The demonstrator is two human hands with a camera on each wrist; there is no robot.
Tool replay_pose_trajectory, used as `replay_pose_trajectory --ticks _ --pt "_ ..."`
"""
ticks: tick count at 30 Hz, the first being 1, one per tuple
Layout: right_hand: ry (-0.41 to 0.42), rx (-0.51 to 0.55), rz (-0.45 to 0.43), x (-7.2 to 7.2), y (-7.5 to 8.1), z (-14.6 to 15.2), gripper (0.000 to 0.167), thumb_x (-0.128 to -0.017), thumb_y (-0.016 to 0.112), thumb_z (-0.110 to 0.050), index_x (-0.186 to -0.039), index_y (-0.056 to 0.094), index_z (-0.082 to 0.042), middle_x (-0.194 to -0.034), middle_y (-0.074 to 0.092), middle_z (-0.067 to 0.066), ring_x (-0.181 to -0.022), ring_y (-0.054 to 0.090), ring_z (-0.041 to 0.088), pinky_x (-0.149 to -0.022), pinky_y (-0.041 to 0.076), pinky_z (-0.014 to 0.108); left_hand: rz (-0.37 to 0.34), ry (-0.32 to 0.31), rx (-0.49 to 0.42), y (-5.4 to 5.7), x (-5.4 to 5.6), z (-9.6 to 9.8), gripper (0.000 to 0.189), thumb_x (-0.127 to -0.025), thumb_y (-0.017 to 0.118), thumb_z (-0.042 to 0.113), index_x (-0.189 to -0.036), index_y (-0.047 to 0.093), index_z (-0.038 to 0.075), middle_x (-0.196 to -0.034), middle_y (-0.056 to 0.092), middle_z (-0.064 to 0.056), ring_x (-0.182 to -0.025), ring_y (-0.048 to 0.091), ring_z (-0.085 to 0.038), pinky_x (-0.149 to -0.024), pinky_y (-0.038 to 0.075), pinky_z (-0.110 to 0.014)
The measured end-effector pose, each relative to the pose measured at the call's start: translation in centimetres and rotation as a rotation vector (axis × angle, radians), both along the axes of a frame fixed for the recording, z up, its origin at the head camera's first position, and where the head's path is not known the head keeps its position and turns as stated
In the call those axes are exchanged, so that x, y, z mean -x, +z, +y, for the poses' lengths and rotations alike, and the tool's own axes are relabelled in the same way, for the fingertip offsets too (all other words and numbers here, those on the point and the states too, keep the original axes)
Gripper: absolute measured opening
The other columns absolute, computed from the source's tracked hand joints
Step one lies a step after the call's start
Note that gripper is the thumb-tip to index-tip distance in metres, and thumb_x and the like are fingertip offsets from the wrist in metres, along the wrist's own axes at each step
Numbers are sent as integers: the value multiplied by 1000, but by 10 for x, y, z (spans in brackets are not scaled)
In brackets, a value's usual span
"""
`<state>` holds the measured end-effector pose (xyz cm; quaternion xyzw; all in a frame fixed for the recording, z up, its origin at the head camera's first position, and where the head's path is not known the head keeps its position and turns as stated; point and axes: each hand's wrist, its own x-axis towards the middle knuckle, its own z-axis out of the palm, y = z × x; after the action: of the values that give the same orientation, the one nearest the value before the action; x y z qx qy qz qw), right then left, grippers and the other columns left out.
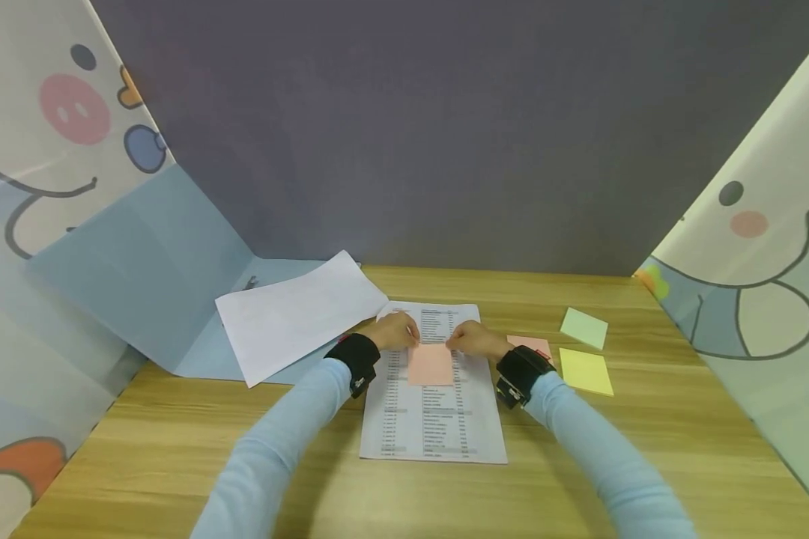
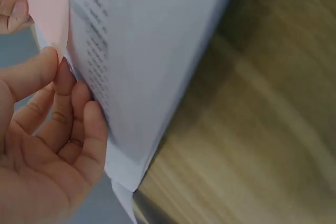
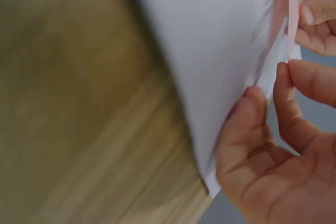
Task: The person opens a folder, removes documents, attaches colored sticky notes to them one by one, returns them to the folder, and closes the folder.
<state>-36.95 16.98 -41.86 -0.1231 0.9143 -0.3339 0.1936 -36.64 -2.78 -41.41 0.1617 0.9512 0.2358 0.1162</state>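
A pink sticky note (image 1: 431,365) is held by its two upper corners over a printed sheet (image 1: 434,430) of text columns. My left hand (image 1: 395,332) pinches the left corner between thumb and forefinger; in the left wrist view the other fingers of that hand (image 2: 58,124) curl loosely beside the sheet. The right corner is pinched by my right hand (image 1: 477,339). In the right wrist view, thumb and forefinger of the right hand (image 3: 294,145) meet at the note's edge (image 3: 294,19), with the remaining fingers close against the paper.
A blue folder (image 1: 205,352) stands open at the left, a blank white sheet (image 1: 303,314) lying across it. To the right are a pink pad (image 1: 531,344), a green pad (image 1: 583,328) and a yellow pad (image 1: 586,371) on the wooden table (image 1: 674,419). A grey panel (image 1: 431,135) rises behind.
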Motion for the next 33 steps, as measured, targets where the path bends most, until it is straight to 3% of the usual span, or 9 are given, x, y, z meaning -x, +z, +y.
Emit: replay_pose_trajectory --ticks 5,14,21,26,33 --pt "27 -31 20 2 -2 2 22 -84 60 -17 -67 63 -4 -71 56 4 -60 48 13 -49 34 21 1 -2 11 -3 6 3 10 -80 68 14 -87 70 6 -92 66 -5 -78 54 -15 -69 45 -24" --pt "12 -83 65 3 -3 -7 19 -85 58 -15 -70 62 -2 -72 50 2 -61 44 14 -50 32 21 -83 90 107 6 14 6 10 -78 71 18 -78 68 9 -80 65 -1 -72 52 -14 -59 41 -23" --pt "6 -108 40 3 -4 -8 21 -84 59 -16 -67 61 -3 -69 50 1 -60 43 13 -49 31 21 -90 101 132 5 13 8 10 -76 72 18 -78 67 9 -79 65 0 -72 53 -15 -59 42 -24" --pt "13 -107 38 4 -2 -11 30 -83 59 -15 -55 51 -7 -56 41 -2 -48 35 10 -42 24 21 -85 116 129 4 14 7 10 -75 71 16 -80 68 9 -82 65 -1 -74 54 -17 -60 44 -25" --pt "-10 -155 15 5 0 -14 36 -82 61 -16 -52 42 -12 -55 36 -2 -48 33 10 -41 22 21 -82 117 109 4 13 8 12 -74 72 15 -84 69 7 -82 64 -2 -72 53 -16 -58 42 -24"
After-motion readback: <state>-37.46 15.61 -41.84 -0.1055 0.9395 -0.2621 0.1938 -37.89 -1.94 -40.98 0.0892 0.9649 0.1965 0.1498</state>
